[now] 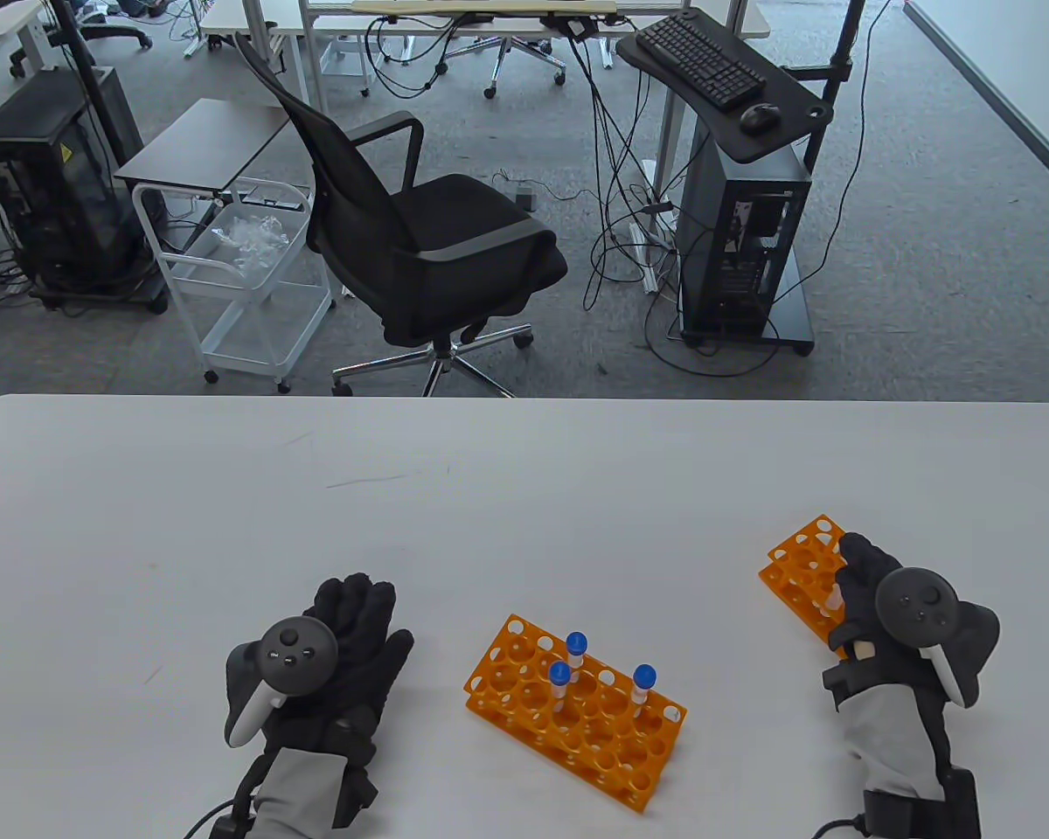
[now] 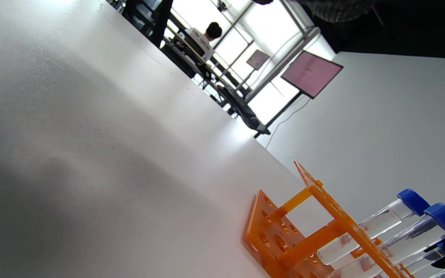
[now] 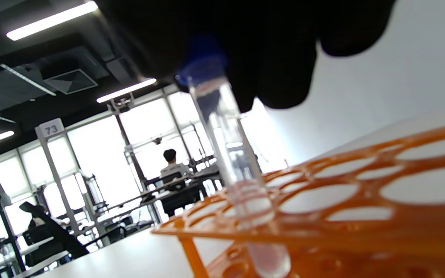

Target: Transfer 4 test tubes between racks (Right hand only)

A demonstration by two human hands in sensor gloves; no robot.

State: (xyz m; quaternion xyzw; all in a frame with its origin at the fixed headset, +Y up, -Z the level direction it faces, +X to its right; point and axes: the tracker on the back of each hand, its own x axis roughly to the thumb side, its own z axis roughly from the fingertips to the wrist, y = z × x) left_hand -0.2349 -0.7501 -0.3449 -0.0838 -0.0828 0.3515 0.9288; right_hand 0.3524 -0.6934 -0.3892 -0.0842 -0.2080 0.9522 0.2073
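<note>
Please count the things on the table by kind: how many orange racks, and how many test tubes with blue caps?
Orange racks: 2 (near rack, far rack)
Blue-capped test tubes: 4 (three in near rack, one held by right hand)
Total: 6

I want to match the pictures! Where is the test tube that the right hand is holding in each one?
Table view: far right, the held test tube mostly hidden under the right hand at the right orange rack.
Left wrist view: not in it.
Right wrist view: centre, upright in a rack hole.
Shared landmark: the right orange rack.
</note>
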